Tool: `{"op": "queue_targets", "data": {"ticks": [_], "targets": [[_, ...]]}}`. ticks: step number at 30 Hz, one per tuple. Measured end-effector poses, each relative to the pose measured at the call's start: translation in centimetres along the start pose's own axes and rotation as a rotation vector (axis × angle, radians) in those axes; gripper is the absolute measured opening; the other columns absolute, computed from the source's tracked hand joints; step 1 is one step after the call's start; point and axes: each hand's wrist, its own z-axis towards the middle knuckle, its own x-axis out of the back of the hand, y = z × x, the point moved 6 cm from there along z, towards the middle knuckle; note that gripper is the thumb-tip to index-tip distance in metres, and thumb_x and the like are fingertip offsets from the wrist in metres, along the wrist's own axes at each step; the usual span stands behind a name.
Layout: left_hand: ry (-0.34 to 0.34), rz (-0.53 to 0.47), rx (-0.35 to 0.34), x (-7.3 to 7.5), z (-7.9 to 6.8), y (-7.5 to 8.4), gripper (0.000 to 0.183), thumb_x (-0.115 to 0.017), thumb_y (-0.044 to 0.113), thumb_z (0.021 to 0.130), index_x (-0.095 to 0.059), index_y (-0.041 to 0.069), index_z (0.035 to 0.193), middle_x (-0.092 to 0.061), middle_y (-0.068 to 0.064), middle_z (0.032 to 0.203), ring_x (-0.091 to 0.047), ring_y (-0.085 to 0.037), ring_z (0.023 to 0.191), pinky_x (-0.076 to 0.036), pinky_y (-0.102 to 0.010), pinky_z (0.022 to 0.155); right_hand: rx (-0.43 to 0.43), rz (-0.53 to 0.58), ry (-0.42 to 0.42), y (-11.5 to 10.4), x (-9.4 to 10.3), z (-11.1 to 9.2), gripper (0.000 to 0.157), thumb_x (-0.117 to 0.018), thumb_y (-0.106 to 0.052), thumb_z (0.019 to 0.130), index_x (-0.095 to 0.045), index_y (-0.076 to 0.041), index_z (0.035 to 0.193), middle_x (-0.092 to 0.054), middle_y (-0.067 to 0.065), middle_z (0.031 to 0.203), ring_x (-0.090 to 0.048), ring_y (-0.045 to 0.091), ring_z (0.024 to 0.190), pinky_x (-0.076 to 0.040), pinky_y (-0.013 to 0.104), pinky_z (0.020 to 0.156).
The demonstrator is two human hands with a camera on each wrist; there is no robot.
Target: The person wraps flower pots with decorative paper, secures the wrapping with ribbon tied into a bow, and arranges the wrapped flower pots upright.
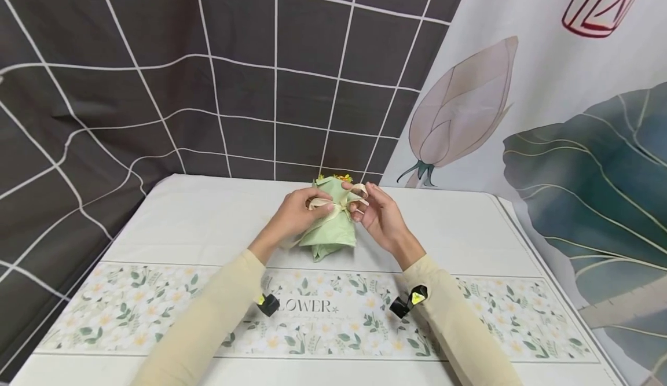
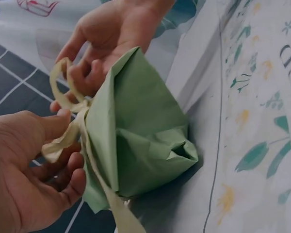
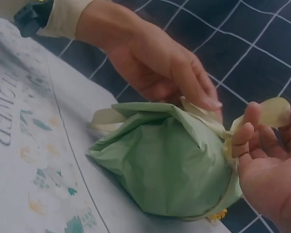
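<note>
A small bouquet wrapped in green paper (image 1: 329, 235) lies on the table, its yellow flowers (image 1: 342, 177) peeking out at the far end. Around its middle a cream ribbon (image 2: 81, 119) is tied in a bow. My left hand (image 1: 298, 211) pinches the left loop between thumb and fingers. On the other side, my right hand (image 1: 384, 217) holds the right loop (image 3: 275, 112) in its fingers. One ribbon tail (image 2: 117, 208) hangs down along the paper in the left wrist view. Most of the flowers are hidden by the wrapping.
The white table cover (image 1: 208, 224) carries a printed floral band (image 1: 172, 311) with lettering, nearer to me. A dark gridded curtain (image 1: 239, 96) hangs behind the table, and a white printed curtain (image 1: 542, 73) on the right.
</note>
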Motion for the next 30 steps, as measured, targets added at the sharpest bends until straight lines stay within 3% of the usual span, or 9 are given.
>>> {"op": "queue_targets", "data": {"ticks": [2,5,12,18,24,30], "targets": [[0.001,-0.008,-0.005,-0.5,0.1,0.3,0.022,-0.074,0.03,0.097,-0.076,0.018,0.115,-0.075,-0.003,0.12,-0.066,-0.022,0.116,-0.051,-0.041,0.102,0.011,0.011,0.021,-0.1,0.0,0.1,0.031,-0.039,-0.038,0.113,-0.057,-0.014,0.103,-0.07,0.0,0.113,-0.059,0.013,0.08,-0.047,0.024,0.065],[0.01,-0.014,-0.011,-0.9,0.4,0.6,0.017,-0.075,0.029,0.096,-0.078,0.019,0.11,-0.076,-0.001,0.121,-0.065,-0.023,0.126,-0.048,-0.045,0.112,0.02,-0.001,0.063,-0.2,0.2,0.1,0.028,-0.041,-0.038,0.113,-0.052,-0.018,0.097,-0.067,-0.001,0.096,-0.057,0.014,0.077,-0.047,0.025,0.065],[0.051,0.008,0.019,-1.4,0.5,0.2,0.007,-0.078,0.029,0.094,-0.079,0.023,0.098,-0.077,0.001,0.112,-0.067,-0.02,0.117,-0.049,-0.044,0.108,0.003,-0.035,0.148,0.1,0.6,-0.1,0.027,-0.041,-0.035,0.113,-0.046,-0.019,0.092,-0.047,-0.003,0.081,-0.047,0.014,0.07,-0.042,0.027,0.064],[0.078,0.06,-0.023,-1.5,0.5,0.3,0.007,-0.078,0.027,0.095,-0.079,0.021,0.096,-0.075,-0.001,0.109,-0.067,-0.023,0.116,-0.049,-0.044,0.109,0.009,-0.075,0.225,0.6,1.2,-0.3,0.027,-0.042,-0.026,0.113,-0.043,-0.016,0.088,-0.034,-0.001,0.076,-0.034,0.014,0.066,-0.033,0.029,0.063],[0.095,0.085,-0.07,-1.3,0.3,0.4,0.007,-0.077,0.023,0.095,-0.077,0.016,0.094,-0.072,-0.001,0.101,-0.069,-0.021,0.103,-0.054,-0.041,0.099,0.093,-0.371,0.247,0.4,1.5,-0.9,0.021,-0.05,-0.017,0.11,-0.047,-0.009,0.09,-0.037,0.001,0.074,-0.036,0.014,0.064,-0.035,0.026,0.059],[0.1,0.122,-0.123,-0.6,0.0,0.7,0.006,-0.076,0.016,0.095,-0.074,0.012,0.09,-0.065,0.0,0.093,-0.061,-0.017,0.086,-0.053,-0.034,0.082,0.164,-0.812,0.281,0.1,2.0,-1.6,0.023,-0.057,-0.022,0.108,-0.054,-0.008,0.089,-0.045,0.004,0.071,-0.043,0.016,0.062,-0.036,0.025,0.055]]}}
